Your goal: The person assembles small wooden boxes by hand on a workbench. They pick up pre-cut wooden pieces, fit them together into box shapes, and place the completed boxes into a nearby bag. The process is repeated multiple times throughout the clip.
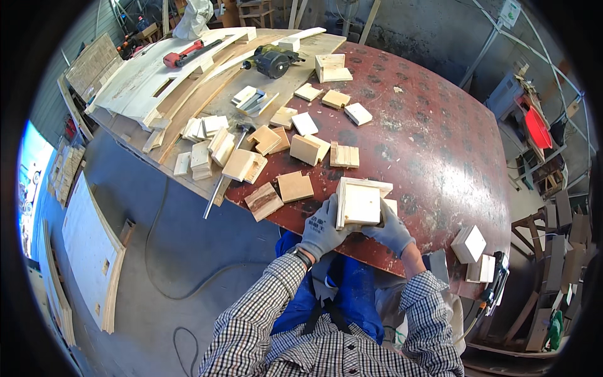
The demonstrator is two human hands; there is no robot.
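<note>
My left hand (322, 230), in a grey work glove, is closed on the left side of a pale wooden block piece (362, 204) at the table's near edge. On its right side my right hand (391, 231), gloved alike, also grips it. The piece has a square face toward me and a thin panel along its left. Its underside and some fingertips are hidden. Left of my hands lie a notched wooden block (295, 186) and a striped wooden block (264, 201). Behind the held piece stands another wooden block (344, 156).
A dark red board (433, 163) forms the tabletop. A metal rod (220, 182) sticks out over its left edge among several blocks. A black-and-yellow power tool (272, 61) and a red tool (183, 54) lie at the back. A black tool (496, 279) rests at right. A cable (151, 251) crosses the floor.
</note>
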